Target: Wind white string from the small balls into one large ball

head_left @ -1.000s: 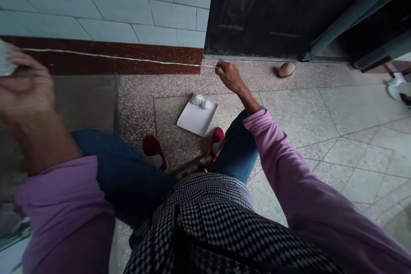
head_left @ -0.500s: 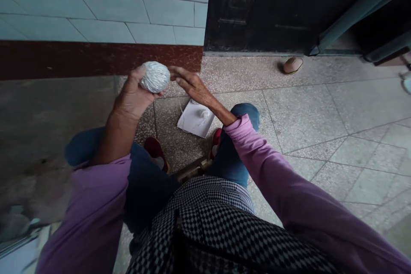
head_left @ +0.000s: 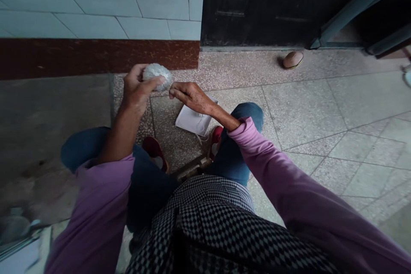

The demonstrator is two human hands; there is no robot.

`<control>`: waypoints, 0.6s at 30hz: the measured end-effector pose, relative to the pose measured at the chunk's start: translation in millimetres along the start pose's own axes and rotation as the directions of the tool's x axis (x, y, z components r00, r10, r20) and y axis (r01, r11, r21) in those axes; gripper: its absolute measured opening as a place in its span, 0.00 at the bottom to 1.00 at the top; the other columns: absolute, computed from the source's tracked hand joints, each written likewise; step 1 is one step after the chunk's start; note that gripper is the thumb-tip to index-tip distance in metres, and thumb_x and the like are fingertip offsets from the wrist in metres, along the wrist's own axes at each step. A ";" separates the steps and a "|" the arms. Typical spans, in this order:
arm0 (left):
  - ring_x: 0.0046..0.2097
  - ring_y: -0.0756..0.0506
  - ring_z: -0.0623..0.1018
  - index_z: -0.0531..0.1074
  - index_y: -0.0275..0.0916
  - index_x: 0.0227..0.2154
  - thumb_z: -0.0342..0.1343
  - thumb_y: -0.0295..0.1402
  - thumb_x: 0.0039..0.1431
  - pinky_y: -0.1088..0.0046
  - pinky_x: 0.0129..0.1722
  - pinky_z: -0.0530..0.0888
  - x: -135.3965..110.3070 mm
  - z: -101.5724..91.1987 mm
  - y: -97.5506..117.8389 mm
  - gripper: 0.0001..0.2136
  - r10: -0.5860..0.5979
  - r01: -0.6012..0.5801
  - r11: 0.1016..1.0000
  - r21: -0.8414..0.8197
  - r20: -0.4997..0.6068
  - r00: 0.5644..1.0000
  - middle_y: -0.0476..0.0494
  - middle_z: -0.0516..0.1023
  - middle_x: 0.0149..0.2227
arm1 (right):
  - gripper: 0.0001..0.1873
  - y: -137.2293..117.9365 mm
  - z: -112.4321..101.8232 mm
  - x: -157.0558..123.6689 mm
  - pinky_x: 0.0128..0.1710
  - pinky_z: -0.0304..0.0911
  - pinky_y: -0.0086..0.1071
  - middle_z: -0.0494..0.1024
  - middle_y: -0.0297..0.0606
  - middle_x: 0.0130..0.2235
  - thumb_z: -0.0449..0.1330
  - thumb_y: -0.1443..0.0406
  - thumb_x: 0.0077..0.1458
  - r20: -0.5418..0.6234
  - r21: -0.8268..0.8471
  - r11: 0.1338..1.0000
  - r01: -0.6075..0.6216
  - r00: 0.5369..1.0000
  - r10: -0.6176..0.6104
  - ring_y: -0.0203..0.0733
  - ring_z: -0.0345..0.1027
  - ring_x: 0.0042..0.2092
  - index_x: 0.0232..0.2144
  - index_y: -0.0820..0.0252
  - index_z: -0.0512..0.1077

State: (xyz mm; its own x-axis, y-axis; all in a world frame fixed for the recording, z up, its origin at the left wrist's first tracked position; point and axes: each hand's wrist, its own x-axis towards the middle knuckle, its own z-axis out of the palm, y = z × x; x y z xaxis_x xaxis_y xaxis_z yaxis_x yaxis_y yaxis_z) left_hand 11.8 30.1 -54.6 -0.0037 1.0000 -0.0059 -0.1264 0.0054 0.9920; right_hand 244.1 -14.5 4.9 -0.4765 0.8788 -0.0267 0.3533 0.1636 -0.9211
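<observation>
Left hand (head_left: 136, 90) at upper centre, grasping a white ball (head_left: 156, 76); right hand (head_left: 189, 95) just beside it, fingertips pinched together, above a white sheet (head_left: 191, 120) on the floor.

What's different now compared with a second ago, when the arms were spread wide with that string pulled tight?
Both hands came together: the left hand swung in from the left edge, gripping the ball of white string, and the right hand drew back from the door to pinch beside it. The stretched string is gone. The white tray and the red shoes stayed put.
</observation>
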 end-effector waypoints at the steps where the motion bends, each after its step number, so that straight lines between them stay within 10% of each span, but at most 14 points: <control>1: 0.56 0.45 0.76 0.81 0.41 0.55 0.92 0.43 0.54 0.66 0.56 0.71 -0.8 -0.1 -2.5 0.33 0.016 -0.015 0.997 0.073 -0.006 1.000 0.61 0.86 0.45 | 0.30 -0.7 -3.6 -0.5 0.61 0.75 0.46 0.85 0.40 0.42 0.73 0.39 0.84 -0.010 0.000 1.000 0.014 1.000 -0.014 0.56 0.78 0.52 0.35 0.49 0.76; 10: 0.48 0.42 0.80 0.90 0.37 0.51 0.88 0.50 0.57 0.68 0.44 0.75 -33.3 9.2 8.4 0.27 -0.158 0.107 0.982 0.159 0.357 0.921 0.48 0.92 0.47 | 0.35 22.6 -29.4 15.2 0.54 0.73 0.41 0.71 0.35 0.36 0.69 0.37 0.88 -0.220 -0.043 0.995 0.093 0.970 -0.100 0.50 0.71 0.48 0.33 0.50 0.70; 18: 0.41 0.40 0.79 0.88 0.41 0.48 0.84 0.67 0.63 0.67 0.33 0.75 -43.1 18.7 8.5 0.33 -0.183 0.140 0.981 0.133 0.410 0.893 0.41 0.89 0.43 | 0.38 37.1 -26.0 24.8 0.49 0.68 0.41 0.64 0.32 0.34 0.68 0.32 0.86 -0.265 0.043 0.996 0.077 0.962 -0.063 0.49 0.67 0.44 0.32 0.48 0.68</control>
State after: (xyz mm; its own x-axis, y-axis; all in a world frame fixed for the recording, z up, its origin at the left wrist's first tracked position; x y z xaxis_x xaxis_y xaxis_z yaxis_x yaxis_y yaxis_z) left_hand 29.4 -12.9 -43.6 0.4268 0.8942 -0.1348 0.0077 0.1455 0.9893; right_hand 266.3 25.0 -19.9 -0.2675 0.9541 0.1349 0.2812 0.2112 -0.9361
